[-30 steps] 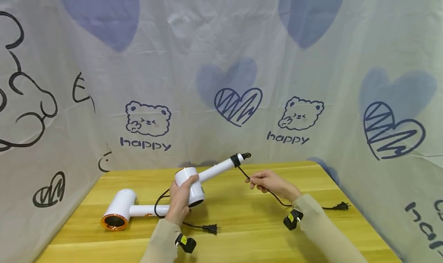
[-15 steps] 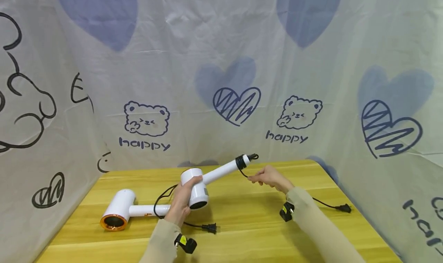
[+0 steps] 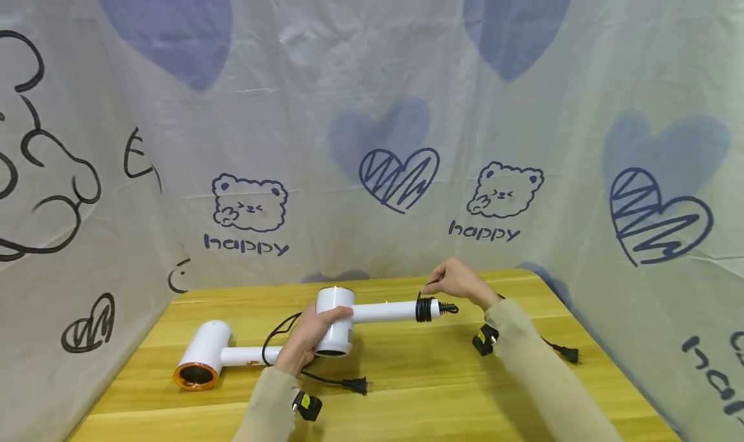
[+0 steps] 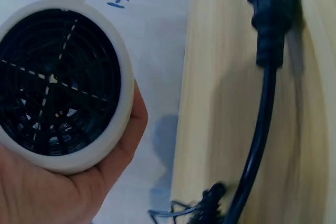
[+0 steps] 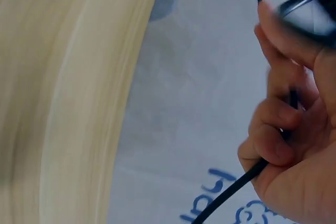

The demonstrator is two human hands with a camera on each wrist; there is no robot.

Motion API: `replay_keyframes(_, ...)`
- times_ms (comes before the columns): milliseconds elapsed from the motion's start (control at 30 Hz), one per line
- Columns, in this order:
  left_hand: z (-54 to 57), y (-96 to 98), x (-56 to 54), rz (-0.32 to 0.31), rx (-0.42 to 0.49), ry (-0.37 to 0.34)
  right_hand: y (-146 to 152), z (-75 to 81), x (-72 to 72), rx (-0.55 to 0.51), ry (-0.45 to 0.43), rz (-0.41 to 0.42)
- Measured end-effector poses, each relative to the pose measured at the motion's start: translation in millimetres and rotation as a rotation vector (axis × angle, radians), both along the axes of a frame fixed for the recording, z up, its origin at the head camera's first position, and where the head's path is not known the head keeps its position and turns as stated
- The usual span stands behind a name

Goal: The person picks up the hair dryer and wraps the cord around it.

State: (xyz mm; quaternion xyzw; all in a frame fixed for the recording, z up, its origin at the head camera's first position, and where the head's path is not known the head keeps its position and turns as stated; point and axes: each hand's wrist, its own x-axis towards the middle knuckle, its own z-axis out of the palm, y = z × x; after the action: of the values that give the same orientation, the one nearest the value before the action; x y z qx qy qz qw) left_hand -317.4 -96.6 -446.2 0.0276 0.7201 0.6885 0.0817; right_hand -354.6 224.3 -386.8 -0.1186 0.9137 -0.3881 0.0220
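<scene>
My left hand (image 3: 310, 332) grips a white hair dryer (image 3: 383, 312) round its barrel, with the handle pointing right above the table. In the left wrist view the dryer's round black grille (image 4: 58, 82) faces the camera. Several turns of black cord (image 3: 424, 309) are wound round the handle's end. My right hand (image 3: 459, 284) pinches that cord just above the coil, and the cord (image 5: 231, 190) runs on through its curled fingers in the right wrist view. The cord's plug (image 3: 566, 353) hangs or lies to the right, beyond the right sleeve.
A second white hair dryer (image 3: 203, 355) with an orange-rimmed nozzle lies at the left of the wooden table (image 3: 442, 403). Its black plug (image 3: 356, 385) lies in front of the left hand. A printed cloth (image 3: 325, 73) stands behind the table and along both sides.
The held dryer has moved slightly right, and its handle has swung down from tilted to nearly level. My right hand has risen with the cord and now sits over the coil.
</scene>
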Motion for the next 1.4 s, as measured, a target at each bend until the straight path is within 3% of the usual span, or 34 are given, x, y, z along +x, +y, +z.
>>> replay_keyframes(200, 1.0, 5.1, -4.4, 0.106, -0.124, 0.141, -14.3, 8.3, 5.1, -0.011, 0.045, -0.084)
replay_keyframes(433, -0.9, 13.6, -3.8, 0.32, -0.366, 0.287, -27.7, 7.7, 13.9, 0.06, 0.158, -0.196)
replay_keyframes(567, -2.7, 20.5, -4.1, 0.418, -0.41, 0.348, -30.7, 4.0, 17.0, 0.089, 0.216, -0.196)
replay_keyframes(767, -3.7, 29.7, -2.7, 0.484, -0.398, 0.422, -33.8, 0.5, 20.6, 0.088, 0.248, -0.195)
replay_keyframes(1067, -4.7, 30.8, -1.5, 0.537, -0.366, 0.418, -38.8, -1.2, 24.2, 0.071, 0.235, -0.162)
replay_keyframes(1400, -1.2, 29.6, 0.7, 0.544, -0.252, 0.266, -40.8, 1.6, 28.3, 0.033, 0.238, -0.14)
